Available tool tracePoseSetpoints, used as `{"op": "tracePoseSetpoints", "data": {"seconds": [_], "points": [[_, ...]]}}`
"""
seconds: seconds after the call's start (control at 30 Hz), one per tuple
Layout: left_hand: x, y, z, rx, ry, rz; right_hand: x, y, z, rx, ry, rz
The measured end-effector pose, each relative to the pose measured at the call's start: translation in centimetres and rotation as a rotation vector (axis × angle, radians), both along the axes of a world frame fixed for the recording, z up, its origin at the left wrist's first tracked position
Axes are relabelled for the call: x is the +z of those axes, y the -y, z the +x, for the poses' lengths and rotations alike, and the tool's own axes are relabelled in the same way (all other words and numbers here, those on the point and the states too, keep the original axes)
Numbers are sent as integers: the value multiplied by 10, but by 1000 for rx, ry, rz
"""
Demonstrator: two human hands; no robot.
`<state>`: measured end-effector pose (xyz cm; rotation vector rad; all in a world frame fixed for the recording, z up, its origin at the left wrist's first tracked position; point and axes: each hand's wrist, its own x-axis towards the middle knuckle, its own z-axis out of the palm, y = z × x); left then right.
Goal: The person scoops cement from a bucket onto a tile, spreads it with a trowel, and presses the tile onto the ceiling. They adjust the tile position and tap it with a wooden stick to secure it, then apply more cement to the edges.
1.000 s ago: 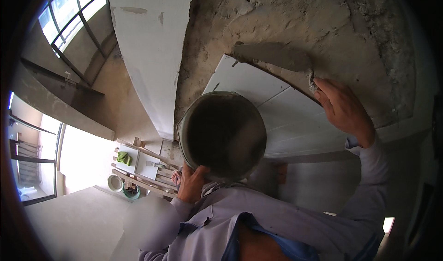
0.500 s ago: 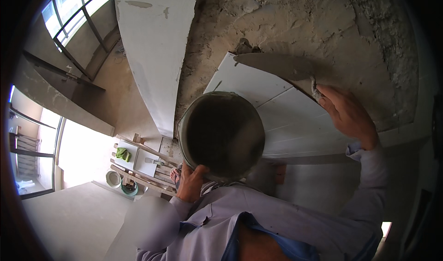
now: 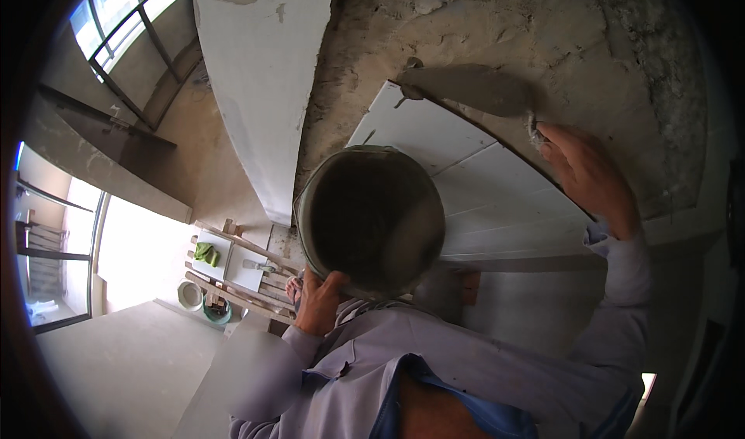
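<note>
My left hand (image 3: pixel 318 303) grips the lower edge of a dark bucket (image 3: pixel 303 222), whose mouth faces me; the inside is too dark to tell what it holds. Out to the right, my right hand (image 3: pixel 591 175) is closed round the handle of a pointed trowel (image 3: pixel 477 88). The trowel's long blade lies close to the rough mortar wall (image 3: pixel 621 113), just above the top edge of the white wall tiles (image 3: pixel 434 133). A small dark lump of mortar (image 3: pixel 411 65) shows by the blade's tip. The bucket hides part of the tiles.
Left of the rough patch stands a white wall face (image 3: pixel 252 67). Below left, a wooden slat platform (image 3: pixel 275 288) carries loose white tiles (image 3: pixel 245 272), a green cloth (image 3: pixel 206 254) and another tool (image 3: pixel 258 266). A pale bucket (image 3: pixel 189 295) and a teal bucket (image 3: pixel 217 309) stand beside it.
The trowel and my right hand have moved up, away from the tiles' top edge. The bucket in my left hand has risen slightly.
</note>
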<state>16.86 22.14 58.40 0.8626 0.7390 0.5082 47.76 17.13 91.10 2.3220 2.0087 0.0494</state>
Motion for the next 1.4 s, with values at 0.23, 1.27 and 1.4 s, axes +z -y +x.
{"op": "tracePoseSetpoints", "data": {"seconds": [0.23, 1.27, 1.4], "points": [[-4, 2, -1, -44, -74, 180, -4, 0, -12, -11, 1, 52], [-5, 4, 5, -44, -77, 140, -5, 6, 0, -52, -27, 34], [23, -5, 9, -22, -89, -58, -9, 5, -1, -17, 14, 39]]}}
